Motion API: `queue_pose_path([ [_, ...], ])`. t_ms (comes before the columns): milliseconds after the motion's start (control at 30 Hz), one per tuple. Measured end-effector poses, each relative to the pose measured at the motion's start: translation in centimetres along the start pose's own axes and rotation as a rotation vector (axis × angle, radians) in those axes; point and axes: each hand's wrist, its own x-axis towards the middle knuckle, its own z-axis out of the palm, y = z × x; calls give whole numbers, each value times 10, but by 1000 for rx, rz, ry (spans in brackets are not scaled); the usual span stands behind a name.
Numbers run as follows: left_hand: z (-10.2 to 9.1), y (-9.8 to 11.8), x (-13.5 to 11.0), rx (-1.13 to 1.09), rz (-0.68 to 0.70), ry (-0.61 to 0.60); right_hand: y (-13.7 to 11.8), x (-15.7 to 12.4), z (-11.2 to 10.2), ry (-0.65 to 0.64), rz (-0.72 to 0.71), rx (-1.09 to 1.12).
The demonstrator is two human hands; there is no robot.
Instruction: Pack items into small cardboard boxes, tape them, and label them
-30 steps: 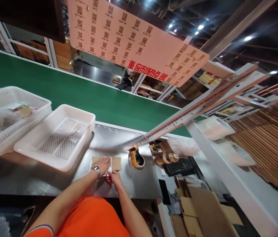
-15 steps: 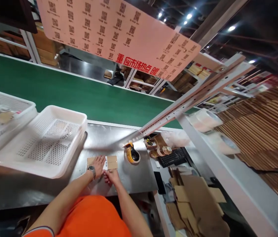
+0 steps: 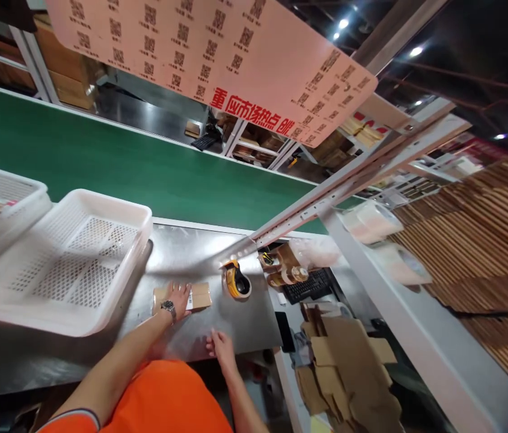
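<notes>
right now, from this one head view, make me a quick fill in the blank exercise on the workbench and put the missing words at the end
1. The left hand lies on the cardboard package, with a ____ on its wrist.
2. In this view, the yellow tape dispenser stands to the ____ of the package.
3. The broad surface beyond the metal table is coloured ____.
4. The plastic basket nearest the package is coloured ____.

Missing words: watch; right; green; white.
</notes>
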Motion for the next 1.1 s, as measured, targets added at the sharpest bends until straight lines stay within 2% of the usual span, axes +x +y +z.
queue_pose_path([
  [100, 0, 7, 5, 211, -7, -62, -18, 26, 2, 15, 0, 81],
  [200, -4, 14, 6, 393, -14, -118, -45, 60, 15, 0, 24, 118],
  [267, -9, 18, 6, 419, -22, -126, -62, 77, 23, -54, 50, 117],
  [367, -14, 27, 3, 425, -40, -130, -81, 91, 25, -204, 87, 105],
  [500, -5, 46, -1, 428, -94, -99, -91, 97, 15, -407, 102, 99],
  [600, 7, 57, -5, 401, -135, -109, -91, 98, 1, -495, 90, 87],
  [733, 4, 55, -23, 433, -189, -124, -86, 96, -19, -573, 36, 99],
  [833, -8, 45, -49, 500, -254, -44, -85, 91, -33, -624, -14, 126],
  [933, -17, 31, -76, 562, -355, 103, -86, 86, -40, -668, -96, 166],
  [1000, -16, 21, -92, 578, -453, 229, -86, 83, -42, -682, -149, 180],
  [1100, -3, 10, -106, 547, -575, 500, -84, 80, -43, -681, -177, 196],
])
